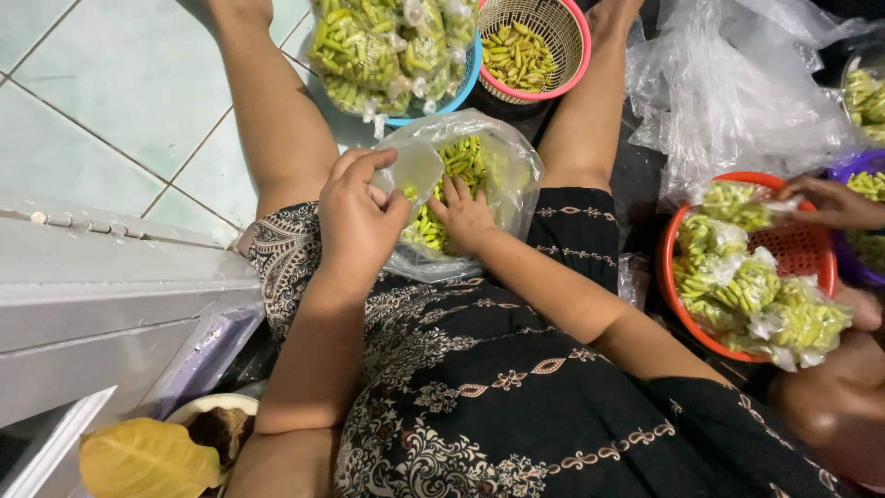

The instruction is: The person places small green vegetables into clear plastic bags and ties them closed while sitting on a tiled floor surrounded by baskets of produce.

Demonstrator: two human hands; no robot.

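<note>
Pinching the rim of a clear plastic bag (pixel 498 171), the left hand (pixel 355 226) has its grip pressed together on the film, thumb and fingers curled over the folded edge and holding the mouth open. The right hand (pixel 464 217) reaches into that bag with fingers spread flat over the green chillies (pixel 461 159) inside; whether it holds any of them cannot be told. The bag rests on the person's lap, on the black patterned dress (pixel 479 387), between the two bare legs that stretch out over the tiled floor (pixel 120 83). Just beyond the bag, near the top edge, a blue bowl (pixel 461 88) is heaped with small sealed bags of chillies (pixel 369 46), and right beside it a pink basket (pixel 576 51) holds loose chillies. To the right lies a crumpled heap of clear plastic sheeting (pixel 728 92). Below that, an orange basket (pixel 678 295) is filled with more packed bags, and another person's hand (pixel 834 203) rests at its far rim beside a purple basket (pixel 862 171), of which only part shows. At the left stands a white cabinet edge (pixel 111 277), and in the bottom left corner a yellow leaf (pixel 147 461) lies against a white dish (pixel 217 410) with something dark in it.
</note>
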